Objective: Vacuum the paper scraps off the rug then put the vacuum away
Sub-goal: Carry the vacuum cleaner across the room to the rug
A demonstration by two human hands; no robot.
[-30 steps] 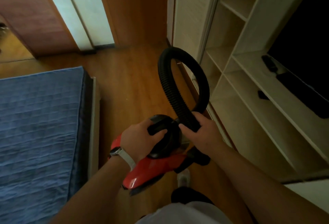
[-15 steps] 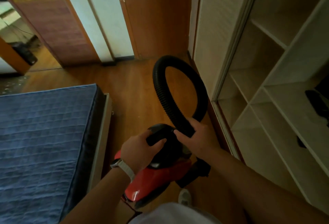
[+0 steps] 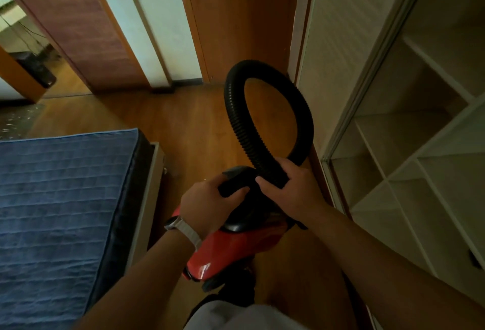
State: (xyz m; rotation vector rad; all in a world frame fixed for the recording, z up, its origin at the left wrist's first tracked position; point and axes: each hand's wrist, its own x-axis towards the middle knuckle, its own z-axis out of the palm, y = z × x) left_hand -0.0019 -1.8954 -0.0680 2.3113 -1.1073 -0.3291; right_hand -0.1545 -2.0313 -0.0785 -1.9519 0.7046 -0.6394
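Note:
I carry a red and black canister vacuum [image 3: 236,245] above the wooden floor, low in the middle of the view. My left hand [image 3: 210,206], with a white watch strap on the wrist, is shut on the vacuum's black top handle. My right hand [image 3: 291,188] grips the black ribbed hose [image 3: 236,119], which curves up in a big loop ahead of me. A grey rug [image 3: 18,119] strewn with small white paper scraps shows at the far left edge, beyond the bed.
A bed with a blue quilted cover [image 3: 57,211] fills the left side. An open white shelving unit [image 3: 409,161] lines the right. A wooden door [image 3: 241,20] stands ahead, with an open doorway [image 3: 29,62] at the far left. Wooden floor [image 3: 189,125] runs between bed and shelves.
The view has swung left and upward: the door and left doorway have come into sight, the television on the shelves has left the frame. Both hands keep their grip on the vacuum.

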